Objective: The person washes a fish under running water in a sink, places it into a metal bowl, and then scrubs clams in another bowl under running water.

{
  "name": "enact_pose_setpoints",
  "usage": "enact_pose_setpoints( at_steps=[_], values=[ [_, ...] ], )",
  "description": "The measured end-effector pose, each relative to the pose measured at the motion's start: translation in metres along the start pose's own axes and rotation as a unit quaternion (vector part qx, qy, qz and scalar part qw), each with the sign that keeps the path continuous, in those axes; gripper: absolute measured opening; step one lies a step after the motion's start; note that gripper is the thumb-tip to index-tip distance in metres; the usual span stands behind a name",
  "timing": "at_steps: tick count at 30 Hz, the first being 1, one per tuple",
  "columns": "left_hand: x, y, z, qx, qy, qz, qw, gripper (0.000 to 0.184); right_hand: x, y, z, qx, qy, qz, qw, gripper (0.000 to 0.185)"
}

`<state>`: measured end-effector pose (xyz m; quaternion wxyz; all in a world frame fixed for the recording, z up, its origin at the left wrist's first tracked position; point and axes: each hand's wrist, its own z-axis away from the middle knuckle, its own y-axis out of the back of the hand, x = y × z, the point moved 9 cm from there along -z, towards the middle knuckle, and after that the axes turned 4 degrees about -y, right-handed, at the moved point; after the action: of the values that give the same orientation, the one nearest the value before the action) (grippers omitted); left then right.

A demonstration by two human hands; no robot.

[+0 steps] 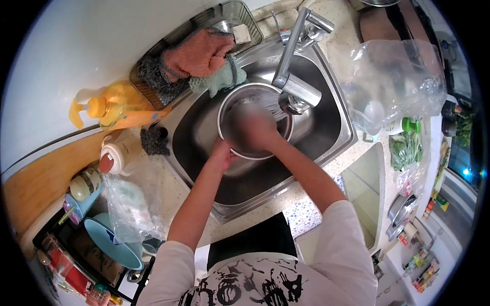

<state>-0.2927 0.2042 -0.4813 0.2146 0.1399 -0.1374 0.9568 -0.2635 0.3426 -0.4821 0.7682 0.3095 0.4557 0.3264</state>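
Note:
A round metal bowl [221, 118] is in the stainless steel sink [199, 173], under the chrome faucet [302, 92]. Water streams from the faucet head into the bowl's right side. My left hand [223, 154] grips the bowl's near-left rim. Inside the bowl is my right hand [261, 133], its fingers smeared by a blur. That blur also covers the bowl's middle, so what lies under the hand cannot be made out.
A wire rack [196, 20] holding an orange cloth [199, 53] and a green cloth [219, 76] stands behind the sink. Left are a yellow pump bottle [120, 104], a dark scrubber [154, 140] and a plastic bag [130, 206]. Another clear bag [395, 76] lies right.

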Motion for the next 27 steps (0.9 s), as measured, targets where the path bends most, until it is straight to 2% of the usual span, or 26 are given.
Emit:
enact_pose_setpoints(
  at_steps=[1, 3, 5, 6, 8, 13, 16, 19, 20, 23, 26, 27],
  values=[
    [-0.002, 0.002, -0.003, -0.003, 0.001, 0.001, 1.000, 0.066, -0.002, -0.006, 0.007, -0.042, 0.028, 0.013, 0.999, 0.063],
    [-0.005, 0.003, -0.008, -0.008, 0.005, 0.006, 1.000, 0.066, -0.017, -0.004, 0.024, 0.017, 0.136, 0.041, 0.990, 0.066],
    [-0.008, 0.003, -0.008, -0.009, 0.010, 0.014, 1.000, 0.066, -0.024, -0.012, 0.031, 0.051, 0.194, 0.075, 0.977, 0.068],
    [-0.009, 0.003, -0.008, -0.003, 0.002, 0.014, 1.000, 0.058, -0.027, -0.012, 0.030, 0.055, 0.198, 0.097, 0.974, 0.069],
    [-0.012, 0.001, -0.007, 0.008, -0.016, 0.014, 1.000, 0.045, -0.024, -0.015, 0.021, 0.042, 0.164, 0.121, 0.978, 0.071],
    [-0.031, 0.011, -0.023, 0.013, -0.007, 0.040, 0.999, 0.049, -0.024, 0.042, 0.005, 0.004, 0.045, 0.128, 0.991, 0.079],
    [-0.035, 0.013, -0.023, 0.029, 0.010, 0.048, 0.998, 0.053, -0.005, 0.052, 0.003, 0.094, 0.016, 0.103, 0.990, 0.098],
    [-0.037, 0.013, -0.027, 0.036, 0.002, 0.075, 0.997, 0.049, 0.020, 0.058, 0.008, 0.082, -0.088, 0.107, 0.987, 0.103],
    [-0.039, 0.011, -0.029, 0.032, -0.004, 0.088, 0.996, 0.046, 0.023, 0.060, 0.015, 0.121, -0.088, 0.117, 0.982, 0.102],
    [-0.044, 0.008, -0.027, 0.063, 0.032, 0.062, 0.996, 0.043, 0.034, 0.054, 0.027, 0.054, -0.191, 0.095, 0.975, 0.100],
    [-0.057, 0.008, -0.039, 0.035, 0.037, 0.073, 0.996, 0.038, 0.044, 0.028, 0.036, -0.003, -0.246, -0.052, 0.968, 0.095],
    [-0.054, 0.005, -0.037, 0.023, 0.029, 0.073, 0.997, 0.038, 0.044, 0.021, 0.033, -0.008, -0.232, -0.069, 0.970, 0.091]
  ],
)
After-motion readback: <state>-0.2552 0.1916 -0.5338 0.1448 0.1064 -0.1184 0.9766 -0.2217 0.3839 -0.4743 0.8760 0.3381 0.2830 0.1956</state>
